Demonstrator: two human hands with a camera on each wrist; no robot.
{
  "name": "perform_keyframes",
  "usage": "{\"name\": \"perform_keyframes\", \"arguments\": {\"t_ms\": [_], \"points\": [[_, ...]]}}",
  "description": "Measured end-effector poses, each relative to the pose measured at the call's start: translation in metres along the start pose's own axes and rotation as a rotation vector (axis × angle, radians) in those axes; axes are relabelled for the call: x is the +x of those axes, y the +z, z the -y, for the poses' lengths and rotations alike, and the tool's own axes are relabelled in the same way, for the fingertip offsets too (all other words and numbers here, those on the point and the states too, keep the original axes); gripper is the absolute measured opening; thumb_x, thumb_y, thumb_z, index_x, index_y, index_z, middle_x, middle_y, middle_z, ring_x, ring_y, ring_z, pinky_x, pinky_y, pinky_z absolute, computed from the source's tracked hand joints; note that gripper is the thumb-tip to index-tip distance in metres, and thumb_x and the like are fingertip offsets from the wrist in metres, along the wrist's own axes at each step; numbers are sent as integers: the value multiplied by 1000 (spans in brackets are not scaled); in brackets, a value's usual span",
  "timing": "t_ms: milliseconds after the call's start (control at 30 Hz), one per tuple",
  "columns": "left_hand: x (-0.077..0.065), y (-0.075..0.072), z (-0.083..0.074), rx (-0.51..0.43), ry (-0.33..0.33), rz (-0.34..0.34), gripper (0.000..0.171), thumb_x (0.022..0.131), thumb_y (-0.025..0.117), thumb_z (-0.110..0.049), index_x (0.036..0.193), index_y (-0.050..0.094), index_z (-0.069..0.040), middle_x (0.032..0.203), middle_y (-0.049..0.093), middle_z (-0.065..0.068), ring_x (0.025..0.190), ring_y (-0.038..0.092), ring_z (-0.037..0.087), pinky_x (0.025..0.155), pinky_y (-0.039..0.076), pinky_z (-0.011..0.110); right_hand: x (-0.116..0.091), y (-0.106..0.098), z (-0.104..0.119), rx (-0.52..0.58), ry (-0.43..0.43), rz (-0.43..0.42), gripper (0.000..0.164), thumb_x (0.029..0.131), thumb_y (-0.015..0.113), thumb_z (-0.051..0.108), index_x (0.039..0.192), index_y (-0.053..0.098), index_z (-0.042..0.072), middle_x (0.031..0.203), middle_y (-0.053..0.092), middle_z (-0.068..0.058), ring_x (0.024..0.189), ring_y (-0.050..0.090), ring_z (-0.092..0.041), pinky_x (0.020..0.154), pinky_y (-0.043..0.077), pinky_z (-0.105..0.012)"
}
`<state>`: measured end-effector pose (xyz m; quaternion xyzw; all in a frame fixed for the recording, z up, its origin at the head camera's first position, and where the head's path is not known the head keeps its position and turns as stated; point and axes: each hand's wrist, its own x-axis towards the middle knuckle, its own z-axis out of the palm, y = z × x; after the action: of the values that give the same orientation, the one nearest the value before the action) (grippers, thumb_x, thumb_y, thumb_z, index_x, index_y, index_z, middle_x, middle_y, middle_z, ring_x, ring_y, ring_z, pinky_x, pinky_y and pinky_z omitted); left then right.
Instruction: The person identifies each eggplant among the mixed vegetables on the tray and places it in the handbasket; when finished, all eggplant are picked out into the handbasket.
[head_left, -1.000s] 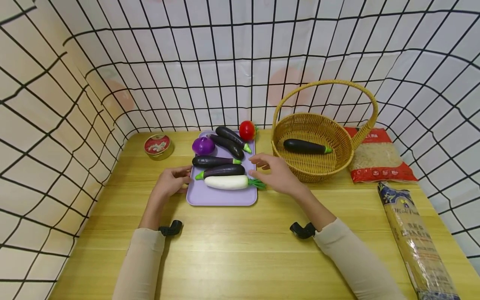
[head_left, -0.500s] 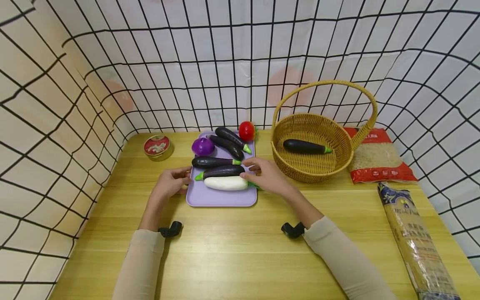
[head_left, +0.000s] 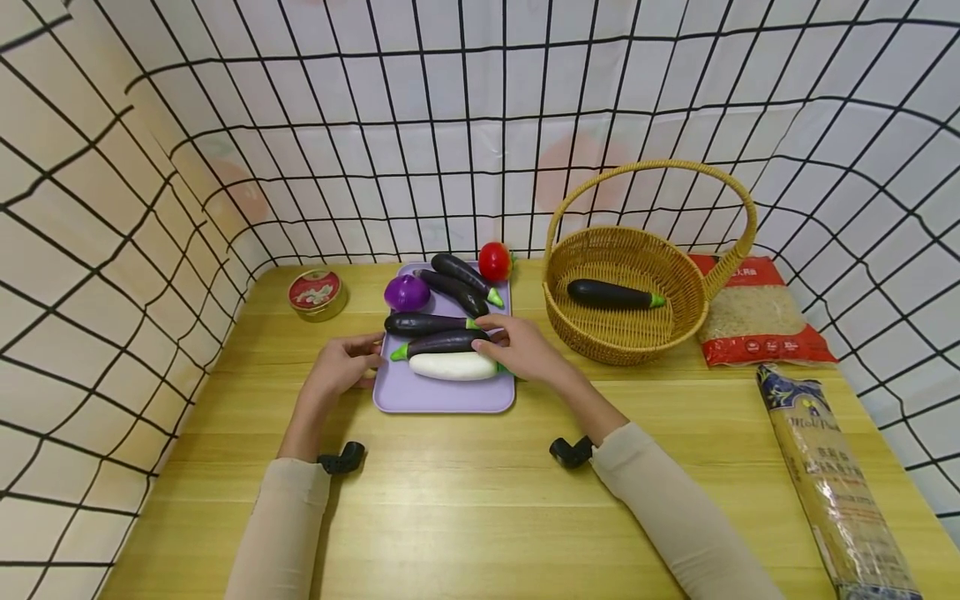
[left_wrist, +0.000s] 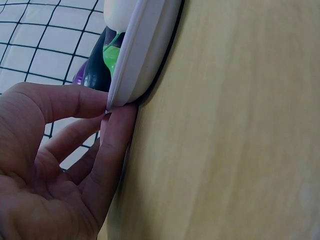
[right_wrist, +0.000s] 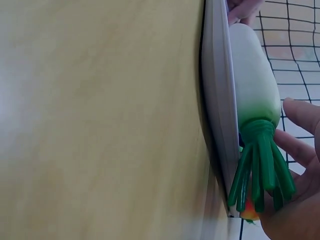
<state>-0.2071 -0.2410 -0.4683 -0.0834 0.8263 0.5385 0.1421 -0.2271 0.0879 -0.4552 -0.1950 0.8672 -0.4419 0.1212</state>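
My left hand [head_left: 337,364] pinches the left rim of the lilac tray [head_left: 442,400], thumb over the edge and a finger beneath it in the left wrist view. On the tray lie several dark eggplants, a purple onion [head_left: 407,293] and a white radish [head_left: 452,366]. My right hand [head_left: 528,350] reaches over the tray's right side, thumb and index finger spread around the blunt right end of the eggplant [head_left: 442,342] directly behind the radish. The right wrist view shows the radish's green leaves [right_wrist: 262,165] in front of the fingers; the eggplant there is hidden.
A wicker basket [head_left: 626,354] with a tall handle stands right of the tray, one eggplant [head_left: 611,294] inside. A tomato [head_left: 495,262] sits at the tray's back corner. A tin [head_left: 318,294] is at left; a red-edged bag [head_left: 750,308] and a long noodle pack [head_left: 832,483] lie at right.
My right hand has moved left from the tray's right edge, across the radish's leaves, to the eggplant's end. My left hand stays at the tray rim.
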Motion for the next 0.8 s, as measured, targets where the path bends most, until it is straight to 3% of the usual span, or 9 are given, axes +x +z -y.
{"name": "perform_keyframes", "arguments": {"t_ms": [533,800], "points": [[1,0,-1,-21,-10,-1,57,94,70,-11,149,56,-15,135,60,19,104,64,20,78,65,31,14,-1,4,-133,-9,79,47,103,64,28,145,58,10,136,64,-15,114,63,-27,99,54,-42],[0,0,-1,-26,-5,1,57,94,70,-10,149,56,-14,135,60,19,104,64,20,78,65,30,9,-7,8,-95,-31,31,42,103,64,25,143,61,12,135,64,-14,110,64,-26,97,56,-40]]}}
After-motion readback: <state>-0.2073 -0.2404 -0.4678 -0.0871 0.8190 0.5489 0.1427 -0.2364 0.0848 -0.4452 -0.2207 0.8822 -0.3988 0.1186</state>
